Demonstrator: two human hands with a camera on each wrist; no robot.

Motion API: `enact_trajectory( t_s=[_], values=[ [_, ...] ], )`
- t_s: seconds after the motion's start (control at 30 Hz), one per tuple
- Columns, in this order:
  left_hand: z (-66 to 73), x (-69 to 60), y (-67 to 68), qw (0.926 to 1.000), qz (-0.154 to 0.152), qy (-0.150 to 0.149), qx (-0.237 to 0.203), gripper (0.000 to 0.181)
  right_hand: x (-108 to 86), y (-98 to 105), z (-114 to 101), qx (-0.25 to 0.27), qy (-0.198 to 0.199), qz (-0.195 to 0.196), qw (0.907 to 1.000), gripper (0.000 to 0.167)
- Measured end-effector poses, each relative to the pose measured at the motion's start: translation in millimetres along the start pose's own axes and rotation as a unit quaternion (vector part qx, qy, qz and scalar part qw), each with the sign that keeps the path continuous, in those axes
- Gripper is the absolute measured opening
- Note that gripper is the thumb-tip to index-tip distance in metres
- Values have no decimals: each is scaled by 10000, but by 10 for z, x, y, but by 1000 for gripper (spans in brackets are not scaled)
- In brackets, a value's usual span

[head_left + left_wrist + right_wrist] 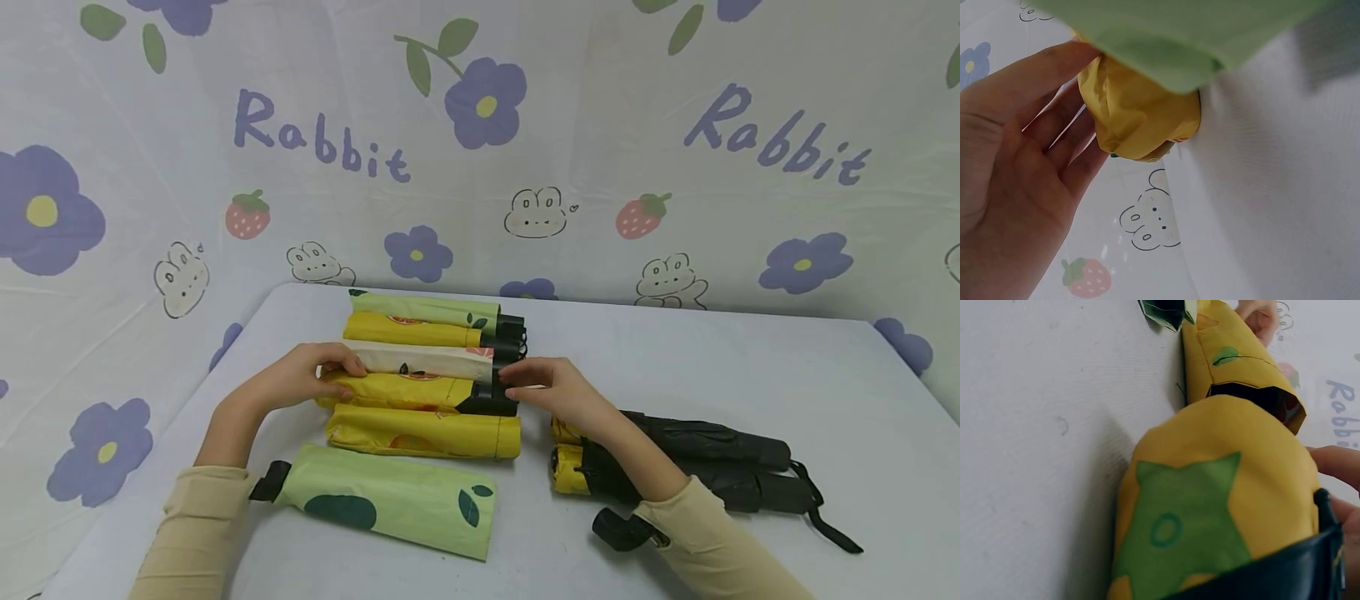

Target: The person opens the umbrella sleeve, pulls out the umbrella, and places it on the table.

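Folded umbrellas in printed sleeves lie side by side in a row. My left hand (318,372) pinches the left end of a yellow-sleeved umbrella (408,390), its fingers reaching onto the cream one (420,360) behind. At the other end, my right hand (558,392) has its fingertips and thumb at that yellow umbrella's black end (487,400). Nearer me lies another yellow sleeve (427,432), its open end showing in the right wrist view. A yellow bundle (1141,112) appears beside the left fingers in the left wrist view, partly covered by blurred green.
Farther back in the row are a yellow (412,330) and a light green umbrella (427,308). Another light green one (405,496) lies in front, slanted. Two black umbrellas with yellow ends (697,442) and a black handle (622,530) lie by my right forearm.
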State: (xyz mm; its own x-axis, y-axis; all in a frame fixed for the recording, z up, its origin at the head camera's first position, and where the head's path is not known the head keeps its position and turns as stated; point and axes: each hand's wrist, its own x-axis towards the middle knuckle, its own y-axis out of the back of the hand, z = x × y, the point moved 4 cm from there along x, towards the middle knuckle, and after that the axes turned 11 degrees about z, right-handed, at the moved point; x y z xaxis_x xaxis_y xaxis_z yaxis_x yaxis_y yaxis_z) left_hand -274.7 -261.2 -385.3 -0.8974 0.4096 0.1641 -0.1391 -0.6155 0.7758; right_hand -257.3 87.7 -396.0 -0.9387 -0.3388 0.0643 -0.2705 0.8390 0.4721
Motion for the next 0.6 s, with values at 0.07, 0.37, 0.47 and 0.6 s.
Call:
enact_trajectory(
  t_s=[0.07, 0.37, 0.47, 0.6],
  values=[
    [4, -1, 2, 10000, -11, -3, 3, 23, 8, -12, 5, -96, 21, -25, 9999, 37],
    [14, -1, 2, 10000, -22, -6, 35, 22, 67, -93, 11, -787, 73, -246, 9966, 38],
    [15, -2, 2, 10000, -10, -7, 51, 23, 71, -112, 0, -930, 156, -282, 9951, 39],
    [12, -3, 3, 10000, 4, 22, 66, 23, 66, -126, -5, -985, 291, -249, 9944, 41]
  ],
)
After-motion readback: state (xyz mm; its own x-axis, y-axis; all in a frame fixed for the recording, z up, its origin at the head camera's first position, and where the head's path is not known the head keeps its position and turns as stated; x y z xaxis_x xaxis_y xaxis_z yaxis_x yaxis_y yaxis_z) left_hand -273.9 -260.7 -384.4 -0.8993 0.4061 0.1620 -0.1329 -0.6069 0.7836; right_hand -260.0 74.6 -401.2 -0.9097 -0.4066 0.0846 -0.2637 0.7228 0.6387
